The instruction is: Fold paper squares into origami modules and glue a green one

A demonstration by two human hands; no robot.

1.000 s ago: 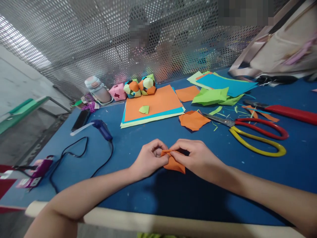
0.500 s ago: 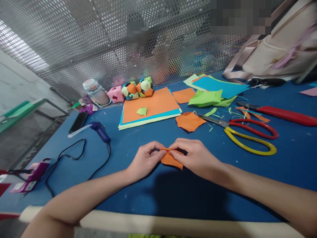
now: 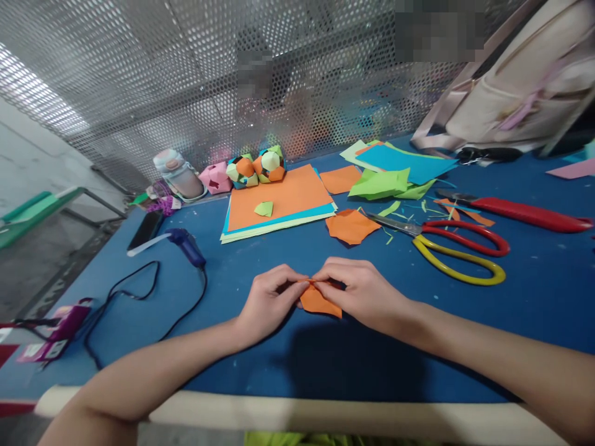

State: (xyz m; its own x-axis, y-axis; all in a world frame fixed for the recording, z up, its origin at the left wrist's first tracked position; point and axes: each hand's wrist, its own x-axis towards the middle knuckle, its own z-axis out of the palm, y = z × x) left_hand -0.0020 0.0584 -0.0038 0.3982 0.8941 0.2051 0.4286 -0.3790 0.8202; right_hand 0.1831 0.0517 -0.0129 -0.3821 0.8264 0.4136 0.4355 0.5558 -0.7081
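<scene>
A small piece of orange paper (image 3: 321, 302) is pinched between both hands just above the blue table, near its front middle. My left hand (image 3: 274, 298) is closed on its upper left edge, thumb and fingertips together. My right hand (image 3: 360, 288) grips the upper right part the same way, the two thumbs almost touching. A fold seems to run along the top edge, though the fingers partly hide it. Beyond the hands lies another orange paper piece (image 3: 352, 227), cut with angled edges. Scissors (image 3: 418, 229) with one red and one yellow handle rest open beside it.
A stack of coloured sheets (image 3: 283, 192) bears a small green folded piece (image 3: 264, 209). Behind stand paper balls (image 3: 269, 166) and a bottle (image 3: 179, 176). Left are a blue glue gun (image 3: 186, 244), its cord and a phone (image 3: 145, 229). Red-handled pliers (image 3: 525, 210) lie right, near green paper (image 3: 381, 184).
Both hands stay pinched on the orange paper, with only a slight shift of the fingers along its top edge. The whole view has moved a little, so things on the right appear further left.
</scene>
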